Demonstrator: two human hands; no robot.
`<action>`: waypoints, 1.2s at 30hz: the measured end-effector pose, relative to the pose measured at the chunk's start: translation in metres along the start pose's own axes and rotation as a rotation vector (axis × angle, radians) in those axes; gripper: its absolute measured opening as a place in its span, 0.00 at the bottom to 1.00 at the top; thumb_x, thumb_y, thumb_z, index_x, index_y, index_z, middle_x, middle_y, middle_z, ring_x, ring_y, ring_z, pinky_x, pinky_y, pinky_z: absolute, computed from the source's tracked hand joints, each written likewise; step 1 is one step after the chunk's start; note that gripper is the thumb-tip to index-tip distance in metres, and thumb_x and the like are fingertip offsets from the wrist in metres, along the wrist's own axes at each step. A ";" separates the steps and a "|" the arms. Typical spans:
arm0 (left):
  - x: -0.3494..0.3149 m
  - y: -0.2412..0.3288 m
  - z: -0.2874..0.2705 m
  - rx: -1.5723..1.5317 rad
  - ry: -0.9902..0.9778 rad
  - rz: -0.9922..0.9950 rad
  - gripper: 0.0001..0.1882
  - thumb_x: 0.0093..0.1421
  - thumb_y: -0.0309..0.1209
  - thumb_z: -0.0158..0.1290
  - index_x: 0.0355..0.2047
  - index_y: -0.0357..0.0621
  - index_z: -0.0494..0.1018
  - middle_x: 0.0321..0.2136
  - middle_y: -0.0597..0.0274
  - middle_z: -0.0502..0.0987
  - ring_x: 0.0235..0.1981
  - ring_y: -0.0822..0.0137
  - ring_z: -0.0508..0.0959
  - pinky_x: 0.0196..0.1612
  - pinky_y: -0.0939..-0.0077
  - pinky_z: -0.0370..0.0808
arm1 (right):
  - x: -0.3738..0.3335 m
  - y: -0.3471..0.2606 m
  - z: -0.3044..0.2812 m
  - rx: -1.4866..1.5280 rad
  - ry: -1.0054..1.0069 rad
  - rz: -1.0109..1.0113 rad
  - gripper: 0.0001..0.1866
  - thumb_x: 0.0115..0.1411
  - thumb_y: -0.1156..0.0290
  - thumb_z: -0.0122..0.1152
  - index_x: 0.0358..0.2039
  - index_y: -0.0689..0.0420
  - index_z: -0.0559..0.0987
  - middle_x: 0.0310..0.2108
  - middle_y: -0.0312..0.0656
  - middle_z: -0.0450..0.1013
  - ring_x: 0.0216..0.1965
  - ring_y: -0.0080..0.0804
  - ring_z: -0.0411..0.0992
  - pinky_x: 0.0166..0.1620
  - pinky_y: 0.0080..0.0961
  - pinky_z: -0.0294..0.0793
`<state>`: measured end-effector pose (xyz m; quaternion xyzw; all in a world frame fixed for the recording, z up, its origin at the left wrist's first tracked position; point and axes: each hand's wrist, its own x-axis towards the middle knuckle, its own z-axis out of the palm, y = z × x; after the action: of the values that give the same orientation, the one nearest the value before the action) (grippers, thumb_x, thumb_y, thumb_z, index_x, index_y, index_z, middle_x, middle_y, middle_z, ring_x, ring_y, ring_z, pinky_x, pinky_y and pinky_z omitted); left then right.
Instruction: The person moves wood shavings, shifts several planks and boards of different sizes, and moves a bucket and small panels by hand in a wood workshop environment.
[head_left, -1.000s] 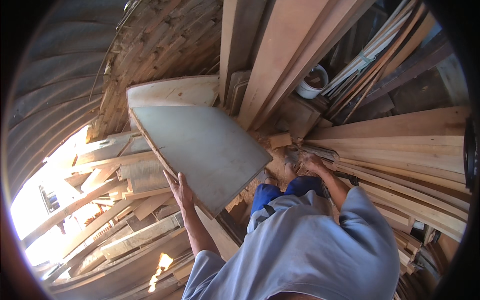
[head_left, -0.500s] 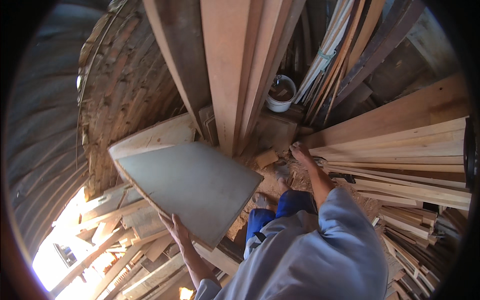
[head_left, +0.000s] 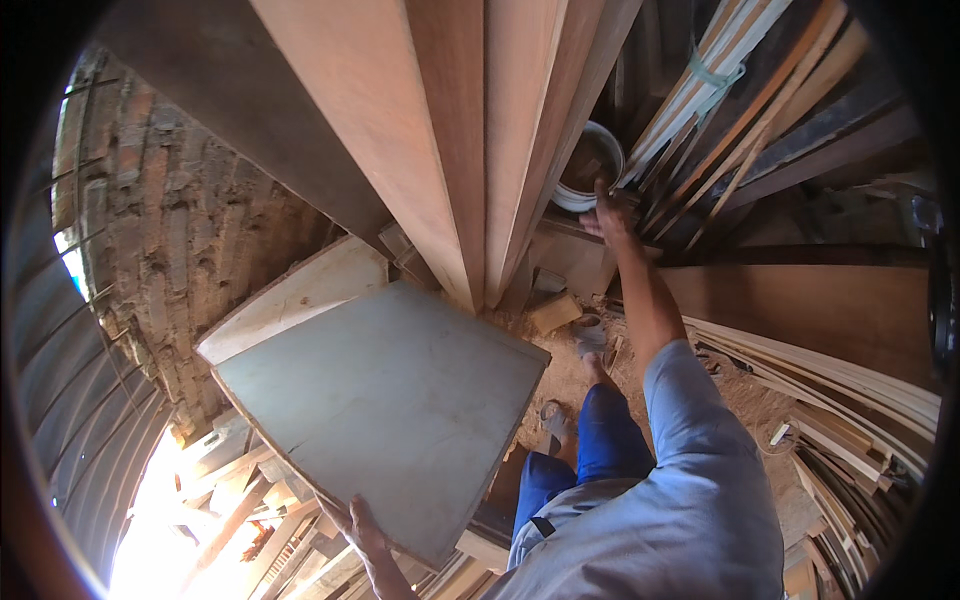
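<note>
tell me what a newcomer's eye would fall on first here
Probably the big grey-faced panel, left of centre, with the left hand at its lower edge. Next come the tall reddish-brown planks rising to the top edge, and to their right a white bucket with the right hand by its rim. White glare also stands out at lower left.
</note>
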<state>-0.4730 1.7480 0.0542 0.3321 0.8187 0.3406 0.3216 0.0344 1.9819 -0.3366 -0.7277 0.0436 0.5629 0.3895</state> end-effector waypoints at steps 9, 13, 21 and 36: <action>-0.010 0.040 0.041 -0.026 0.016 -0.157 0.40 0.60 0.24 0.48 0.68 0.46 0.39 0.63 0.51 0.54 0.58 0.58 0.62 0.59 0.64 0.62 | 0.080 0.028 -0.007 0.253 -0.175 0.092 0.20 0.67 0.63 0.43 0.52 0.65 0.64 0.47 0.54 0.70 0.44 0.48 0.75 0.48 0.44 0.77; -0.005 0.032 0.040 0.033 0.063 -0.075 0.36 0.61 0.24 0.47 0.67 0.45 0.44 0.57 0.48 0.62 0.51 0.57 0.71 0.50 0.64 0.72 | 0.074 0.079 -0.042 0.322 -0.192 0.072 0.17 0.67 0.65 0.40 0.50 0.63 0.66 0.45 0.53 0.71 0.43 0.46 0.75 0.48 0.44 0.77; -0.017 0.071 0.072 0.151 0.051 -0.110 0.39 0.62 0.27 0.48 0.68 0.45 0.40 0.64 0.50 0.53 0.58 0.58 0.63 0.59 0.63 0.63 | -0.041 0.098 -0.082 0.246 -0.083 -0.009 0.16 0.63 0.73 0.46 0.51 0.65 0.67 0.40 0.49 0.73 0.33 0.40 0.77 0.32 0.35 0.83; -0.015 0.058 0.058 0.043 -0.018 -0.190 0.35 0.65 0.32 0.47 0.67 0.40 0.42 0.56 0.49 0.63 0.53 0.58 0.69 0.57 0.63 0.67 | -0.221 0.187 -0.184 0.165 -0.119 0.028 0.28 0.45 0.86 0.43 0.51 0.62 0.69 0.28 0.47 0.72 0.17 0.33 0.70 0.14 0.27 0.70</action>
<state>-0.4019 1.7886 0.0713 0.2630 0.8506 0.2880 0.3527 0.0049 1.6559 -0.2328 -0.6579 0.0766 0.6049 0.4419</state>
